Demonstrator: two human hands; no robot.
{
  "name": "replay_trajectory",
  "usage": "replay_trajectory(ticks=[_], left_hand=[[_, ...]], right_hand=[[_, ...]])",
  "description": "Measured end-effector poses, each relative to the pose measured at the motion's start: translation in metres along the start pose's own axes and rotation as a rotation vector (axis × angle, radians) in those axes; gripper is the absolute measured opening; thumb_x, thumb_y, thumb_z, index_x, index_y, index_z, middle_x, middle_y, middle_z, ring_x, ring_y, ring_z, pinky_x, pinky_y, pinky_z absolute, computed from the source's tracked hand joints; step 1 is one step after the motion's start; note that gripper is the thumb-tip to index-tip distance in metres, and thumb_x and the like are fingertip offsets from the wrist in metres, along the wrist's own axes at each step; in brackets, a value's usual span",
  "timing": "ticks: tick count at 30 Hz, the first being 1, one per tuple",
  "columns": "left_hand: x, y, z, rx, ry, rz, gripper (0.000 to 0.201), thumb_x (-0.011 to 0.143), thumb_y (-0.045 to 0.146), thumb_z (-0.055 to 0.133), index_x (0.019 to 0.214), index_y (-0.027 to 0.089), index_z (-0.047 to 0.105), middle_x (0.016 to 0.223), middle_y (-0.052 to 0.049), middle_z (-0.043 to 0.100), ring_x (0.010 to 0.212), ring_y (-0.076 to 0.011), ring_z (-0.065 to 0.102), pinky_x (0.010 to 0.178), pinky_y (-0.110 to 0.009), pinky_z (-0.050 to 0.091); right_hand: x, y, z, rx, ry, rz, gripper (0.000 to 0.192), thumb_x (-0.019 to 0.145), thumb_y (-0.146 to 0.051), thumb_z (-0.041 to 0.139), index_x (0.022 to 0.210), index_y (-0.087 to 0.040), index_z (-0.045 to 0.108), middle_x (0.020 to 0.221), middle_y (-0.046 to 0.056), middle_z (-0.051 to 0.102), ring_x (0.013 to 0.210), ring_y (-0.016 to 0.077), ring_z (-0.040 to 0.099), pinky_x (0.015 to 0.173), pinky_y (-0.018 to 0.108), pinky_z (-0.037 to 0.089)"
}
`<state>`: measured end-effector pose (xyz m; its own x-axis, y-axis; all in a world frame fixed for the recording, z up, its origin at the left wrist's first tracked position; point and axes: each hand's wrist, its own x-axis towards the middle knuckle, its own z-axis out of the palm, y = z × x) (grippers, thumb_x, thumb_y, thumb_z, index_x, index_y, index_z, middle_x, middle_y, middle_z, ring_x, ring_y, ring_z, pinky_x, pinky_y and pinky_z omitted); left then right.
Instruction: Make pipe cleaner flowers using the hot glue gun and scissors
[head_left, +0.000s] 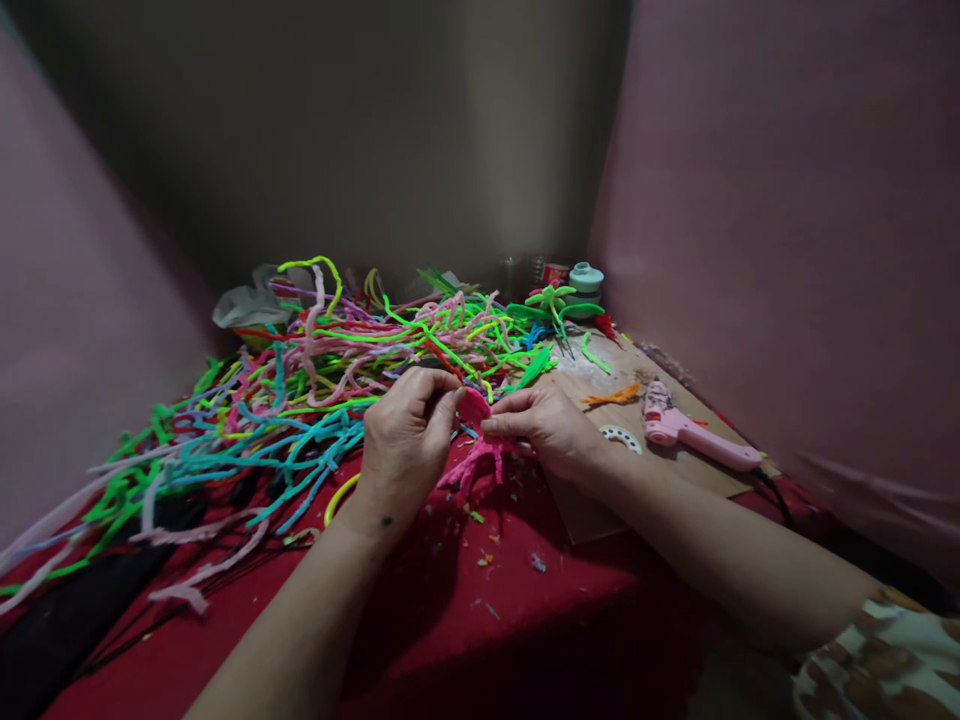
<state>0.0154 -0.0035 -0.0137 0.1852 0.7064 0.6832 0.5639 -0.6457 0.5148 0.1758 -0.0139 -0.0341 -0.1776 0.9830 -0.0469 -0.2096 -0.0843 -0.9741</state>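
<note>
Between my two hands is a bright pink fuzzy pipe-cleaner piece (pixel 474 404), rounded like a petal. My left hand (pixel 412 430) pinches its upper left edge between thumb and fingers. My right hand (pixel 547 425) pinches its right side. Below them, more pink pipe cleaners (pixel 480 464) with several branching ends lie or hang close to the red cloth; I cannot tell whether they join the held piece. A large tangled heap of colored pipe cleaners (pixel 352 350) spreads behind and left of my left hand.
A pink glue gun (pixel 697 440) lies on a cardboard sheet (pixel 712 475) at right, beside a white perforated ring (pixel 621 438) and an orange fuzzy piece (pixel 613 396). A green pipe-cleaner flower (pixel 553 298) and a teal-lidded bottle (pixel 586 280) are behind. Scraps dot the red cloth (pixel 525 610).
</note>
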Motion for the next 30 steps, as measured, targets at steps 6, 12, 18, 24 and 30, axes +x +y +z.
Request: replay_trajectory(ticks=[6, 12, 18, 24, 30], left_hand=[[0.000, 0.003, -0.001, 0.031, -0.004, 0.042, 0.010, 0.082, 0.018, 0.053, 0.074, 0.018, 0.060, 0.072, 0.000, 0.062, 0.063, -0.0113, 0.056, 0.060, -0.023, 0.042], [-0.001, 0.001, 0.000, 0.069, -0.013, 0.055, 0.009, 0.082, 0.019, 0.054, 0.075, 0.018, 0.060, 0.070, 0.001, 0.060, 0.059, -0.0100, 0.052, 0.059, -0.022, 0.040], [-0.001, 0.004, 0.000, 0.048, -0.022, 0.036, 0.009, 0.081, 0.017, 0.054, 0.074, 0.017, 0.060, 0.070, 0.001, 0.061, 0.058, -0.0091, 0.052, 0.057, -0.021, 0.040], [-0.004, 0.006, 0.002, -0.125, -0.018, -0.074, 0.013, 0.085, 0.024, 0.052, 0.090, 0.020, 0.063, 0.075, 0.001, 0.064, 0.052, -0.0076, 0.054, 0.052, -0.020, 0.042], [-0.002, 0.011, -0.002, -0.316, 0.182, -0.158, 0.020, 0.083, 0.023, 0.054, 0.103, 0.022, 0.057, 0.073, 0.004, 0.058, 0.049, -0.0060, 0.055, 0.049, -0.019, 0.045]], right_hand=[[0.000, -0.001, -0.001, -0.034, -0.024, 0.014, 0.014, 0.058, -0.022, 0.076, 0.056, -0.012, 0.065, 0.042, -0.005, 0.049, 0.037, 0.0033, 0.035, 0.038, 0.021, 0.020], [0.000, -0.003, 0.000, -0.047, -0.040, 0.044, 0.015, 0.057, -0.023, 0.076, 0.055, -0.012, 0.065, 0.042, -0.004, 0.050, 0.037, 0.0039, 0.036, 0.038, 0.022, 0.019], [-0.005, -0.008, 0.004, -0.121, -0.001, 0.018, 0.015, 0.056, -0.019, 0.072, 0.048, -0.013, 0.061, 0.038, -0.005, 0.047, 0.035, 0.0032, 0.033, 0.039, 0.022, 0.018], [0.001, -0.005, 0.003, 0.032, 0.044, 0.049, 0.010, 0.054, -0.016, 0.071, 0.052, -0.013, 0.061, 0.041, -0.005, 0.049, 0.036, 0.0035, 0.036, 0.039, 0.022, 0.020], [0.009, 0.000, -0.004, 0.123, 0.003, 0.048, 0.017, 0.054, -0.019, 0.074, 0.049, -0.013, 0.059, 0.040, -0.006, 0.044, 0.035, 0.0026, 0.030, 0.037, 0.021, 0.013]])
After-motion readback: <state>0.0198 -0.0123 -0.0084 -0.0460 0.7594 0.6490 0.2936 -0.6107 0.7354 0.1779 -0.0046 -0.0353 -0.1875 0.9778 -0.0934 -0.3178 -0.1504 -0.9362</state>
